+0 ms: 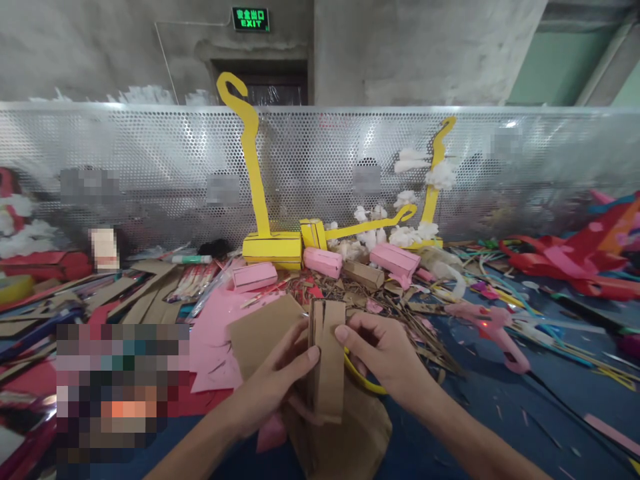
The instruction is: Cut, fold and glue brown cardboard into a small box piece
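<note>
A narrow folded cardboard piece (331, 373) stands upright between my hands at the lower centre. My left hand (285, 363) grips its left side, the thumb lying on the edge. From the right, my right hand (377, 343) pinches its upper part, thumb on the front face. A yellow ring (367, 383), perhaps a tape roll, shows partly behind the cardboard and beside my right hand. Below lies a larger brown cardboard sheet (363, 433). Another flat cardboard sheet (260, 333) rests on pink sheet material (213, 360) to the left.
A pink glue gun (500, 333) with a cord lies right on the blue table (470, 427). Yellow box-based hooks (273, 248) and pink blocks (255, 275) sit before a perforated metal panel (310, 147). Cardboard scraps (425, 340) and red pieces (560, 263) are scattered around.
</note>
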`<state>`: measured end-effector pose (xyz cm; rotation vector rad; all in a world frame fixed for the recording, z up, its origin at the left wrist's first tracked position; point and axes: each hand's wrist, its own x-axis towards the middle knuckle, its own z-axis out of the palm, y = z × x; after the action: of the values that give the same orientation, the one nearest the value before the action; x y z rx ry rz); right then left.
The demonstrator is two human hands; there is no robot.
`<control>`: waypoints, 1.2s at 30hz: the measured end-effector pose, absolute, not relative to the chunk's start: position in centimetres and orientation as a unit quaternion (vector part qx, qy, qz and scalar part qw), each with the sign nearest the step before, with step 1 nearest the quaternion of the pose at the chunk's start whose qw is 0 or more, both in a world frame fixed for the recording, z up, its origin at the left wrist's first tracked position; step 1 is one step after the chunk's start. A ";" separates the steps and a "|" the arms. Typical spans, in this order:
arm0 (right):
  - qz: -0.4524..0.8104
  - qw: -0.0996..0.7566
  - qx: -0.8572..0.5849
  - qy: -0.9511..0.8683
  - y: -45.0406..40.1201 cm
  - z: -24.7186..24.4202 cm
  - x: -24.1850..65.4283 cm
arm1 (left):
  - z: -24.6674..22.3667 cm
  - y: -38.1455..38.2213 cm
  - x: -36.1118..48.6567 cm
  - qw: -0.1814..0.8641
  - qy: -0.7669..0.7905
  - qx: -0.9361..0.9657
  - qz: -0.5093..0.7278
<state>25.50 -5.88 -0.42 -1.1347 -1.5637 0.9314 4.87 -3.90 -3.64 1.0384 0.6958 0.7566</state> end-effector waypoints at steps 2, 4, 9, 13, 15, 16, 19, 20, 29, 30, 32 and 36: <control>0.379 0.466 -0.466 -0.650 -5.9 -0.3 25.7 | -3.7 -3.8 4.8 0.738 0.328 0.473 0.354; 0.380 0.459 -0.467 -0.653 -5.9 -0.1 25.8 | -3.8 -3.8 4.8 0.732 0.335 0.473 0.358; 0.375 0.450 -0.473 -0.658 -5.9 0.2 25.9 | -3.9 -3.7 4.6 0.724 0.322 0.501 0.347; 0.359 0.440 -0.481 -0.667 -5.9 0.3 25.9 | -4.0 -3.6 4.7 0.717 0.289 0.539 0.334; 0.342 0.441 -0.483 -0.675 -6.0 0.3 25.9 | -4.2 -3.6 4.8 0.698 0.271 0.569 0.341; 0.330 0.444 -0.482 -0.679 -6.0 0.3 25.9 | -4.2 -3.6 4.9 0.682 0.265 0.583 0.355; 0.299 0.453 -0.471 -0.695 -6.3 0.3 25.7 | -4.3 -3.9 5.0 0.631 0.253 0.616 0.398; 0.295 0.456 -0.466 -0.698 -6.4 0.3 25.6 | -4.2 -4.0 5.0 0.620 0.247 0.625 0.405; 0.172 0.493 -0.422 -0.741 -7.5 -0.1 25.1 | -3.7 -4.6 4.9 0.614 0.233 0.642 0.396; 0.163 0.495 -0.418 -0.744 -7.6 -0.3 25.0 | -3.7 -4.6 5.0 0.606 0.236 0.646 0.401; 0.151 0.501 -0.410 -0.747 -7.6 -0.5 25.0 | -3.8 -4.6 5.0 0.599 0.237 0.646 0.411; 0.137 0.524 -0.388 -0.746 -7.7 -0.7 24.8 | -3.8 -4.6 5.1 0.591 0.235 0.640 0.431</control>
<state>24.83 -7.69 -0.75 -0.9289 -1.7858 0.3283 5.15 -4.59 -3.80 1.4890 0.5461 1.0024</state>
